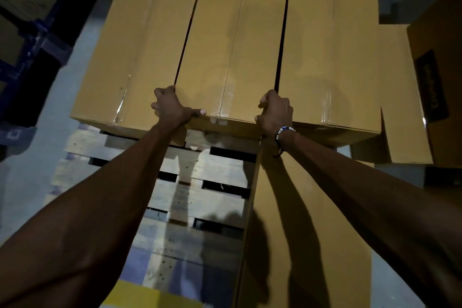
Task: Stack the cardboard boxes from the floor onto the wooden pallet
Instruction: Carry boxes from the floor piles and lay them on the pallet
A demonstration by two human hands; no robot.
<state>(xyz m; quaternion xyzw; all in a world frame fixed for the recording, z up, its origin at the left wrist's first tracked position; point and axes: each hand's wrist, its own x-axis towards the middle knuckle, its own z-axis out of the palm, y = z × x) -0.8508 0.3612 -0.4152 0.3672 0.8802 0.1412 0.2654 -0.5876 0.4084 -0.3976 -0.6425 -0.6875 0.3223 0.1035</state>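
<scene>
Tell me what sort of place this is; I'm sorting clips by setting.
Probably a warehouse or stockroom: taped cardboard boxes lie in a row on a wooden pallet, on a bare concrete floor, with blue shelving holding more cartons at the left.

Dim overall, hard arm shadows across the pallet (197, 197), glare on tape, wide-angle bowing at edges.

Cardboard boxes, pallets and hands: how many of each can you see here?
Long boxes side by side on the pallet: 3, left box, middle box, right box
Other boxes, partly seen: 3
Wooden pallet: 1
Hands: 2, left hand, right hand
Total: 9
</scene>
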